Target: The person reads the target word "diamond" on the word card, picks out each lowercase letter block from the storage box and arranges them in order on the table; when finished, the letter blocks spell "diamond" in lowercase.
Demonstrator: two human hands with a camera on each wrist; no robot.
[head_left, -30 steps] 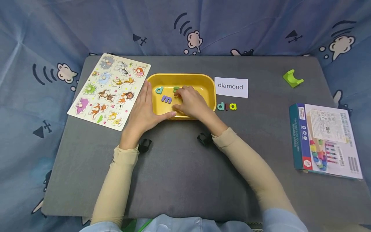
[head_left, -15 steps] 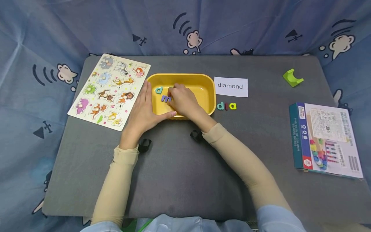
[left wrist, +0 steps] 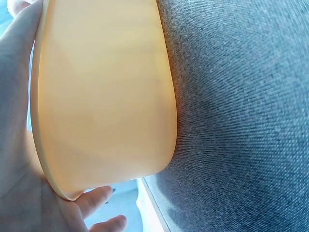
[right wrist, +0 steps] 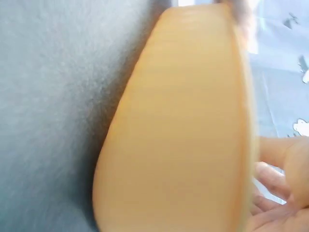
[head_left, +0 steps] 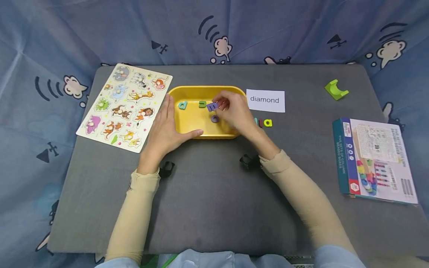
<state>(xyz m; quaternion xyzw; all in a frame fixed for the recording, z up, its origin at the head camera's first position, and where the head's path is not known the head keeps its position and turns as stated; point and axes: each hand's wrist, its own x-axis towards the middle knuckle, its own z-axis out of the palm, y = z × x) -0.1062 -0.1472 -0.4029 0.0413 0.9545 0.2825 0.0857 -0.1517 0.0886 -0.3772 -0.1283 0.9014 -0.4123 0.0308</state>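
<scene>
The left end of the yellow tray (head_left: 187, 124) is touched by the left hand (head_left: 163, 128), its fingers straight and its thumb spread along the near rim. One purple letter m (head_left: 212, 107) is pinched by the right hand (head_left: 236, 111) over the tray's middle. Three letters are contained in the tray: one teal letter (head_left: 182, 105), one green letter (head_left: 202, 104) and one purple letter o (head_left: 215, 119). Three more are laid on the surface (head_left: 201, 193) to the right: a teal piece (head_left: 256, 121), partly hidden, a red piece (head_left: 260, 123) and a yellow-green piece (head_left: 267, 123). One word card (head_left: 265, 100) is placed beside the tray, one animal board (head_left: 132, 111) at left, one box (head_left: 375, 160) and, farther, one green block (head_left: 336, 90) at right. Letters are shown by the head view only; the tray's near outer wall is shown by both wrist views, the right one blurred.
</scene>
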